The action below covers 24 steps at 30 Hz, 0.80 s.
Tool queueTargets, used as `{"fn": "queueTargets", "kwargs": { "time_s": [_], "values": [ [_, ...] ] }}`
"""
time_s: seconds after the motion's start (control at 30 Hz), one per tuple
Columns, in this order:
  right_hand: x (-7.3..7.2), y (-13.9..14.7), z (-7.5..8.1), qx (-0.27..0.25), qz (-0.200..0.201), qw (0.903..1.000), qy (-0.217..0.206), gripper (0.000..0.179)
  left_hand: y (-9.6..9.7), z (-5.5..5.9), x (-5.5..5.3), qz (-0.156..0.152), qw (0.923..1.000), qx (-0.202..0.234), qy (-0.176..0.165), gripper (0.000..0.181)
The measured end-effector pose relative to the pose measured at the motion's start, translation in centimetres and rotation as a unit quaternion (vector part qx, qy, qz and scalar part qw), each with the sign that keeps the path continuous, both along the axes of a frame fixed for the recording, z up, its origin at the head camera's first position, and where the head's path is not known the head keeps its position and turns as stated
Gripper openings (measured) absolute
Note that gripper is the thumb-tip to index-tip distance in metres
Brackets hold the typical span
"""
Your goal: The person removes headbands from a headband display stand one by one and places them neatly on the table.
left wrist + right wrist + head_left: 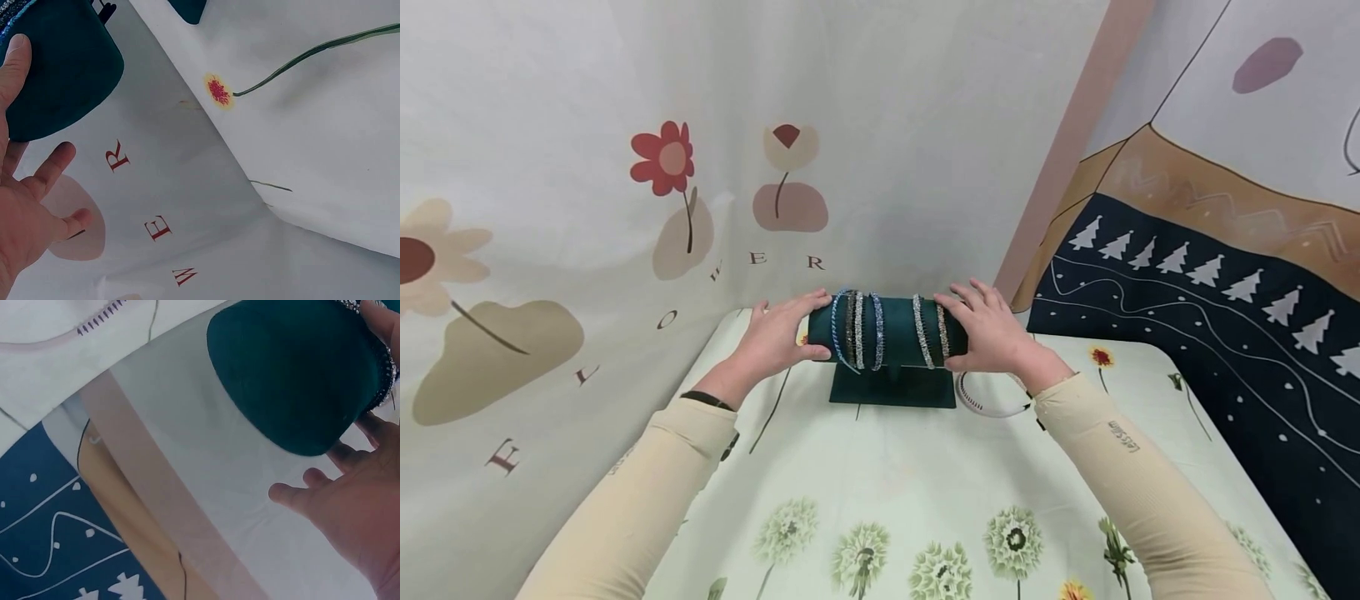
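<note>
A dark green headband display stand has a horizontal roll above a flat base. Several glittery headbands sit around the roll. Toward the left are a braided blue headband and a blue sparkly headband; a silver headband is farther right. My left hand grips the roll's left end, thumb in front, some fingers spread past it in the left wrist view. At the opposite end my right hand holds the roll, its thumb at the front near the outermost headband.
A pale headband with small teeth lies on the table beside the base, partly behind my right wrist. Flower-printed cloth covers the table. A printed curtain hangs close behind the stand, and dark patterned fabric borders the right side.
</note>
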State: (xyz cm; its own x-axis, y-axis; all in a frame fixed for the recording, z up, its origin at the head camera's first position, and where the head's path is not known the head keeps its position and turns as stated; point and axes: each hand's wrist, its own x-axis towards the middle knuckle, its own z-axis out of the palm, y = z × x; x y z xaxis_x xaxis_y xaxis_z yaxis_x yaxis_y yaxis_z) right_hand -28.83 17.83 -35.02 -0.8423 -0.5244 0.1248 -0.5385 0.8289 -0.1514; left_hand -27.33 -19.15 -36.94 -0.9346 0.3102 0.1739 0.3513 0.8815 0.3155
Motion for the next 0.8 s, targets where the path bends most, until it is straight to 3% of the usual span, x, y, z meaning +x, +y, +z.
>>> {"fn": "queueTargets", "kwargs": {
  "time_s": [0.4, 0.63, 0.8],
  "values": [
    [-1.1, 2.9, -0.7, -0.069, 0.002, 0.9950, -0.071, 0.107, -0.1, -0.1, -0.1, -0.004, 1.0000, -0.001, 0.004, 0.094],
    [-2.4, 3.7, -0.4, -0.136, -0.018, 0.9754, -0.173, 0.101, -0.1, 0.0, 0.0, 0.000, 1.0000, 0.000, 0.003, 0.095],
    [-2.9, 3.9, -0.5, -0.157, -0.021, 0.9654, -0.208, 0.107, -0.1, 0.1, 0.2, 0.001, 1.0000, 0.000, -0.001, 0.094]
  ]
}}
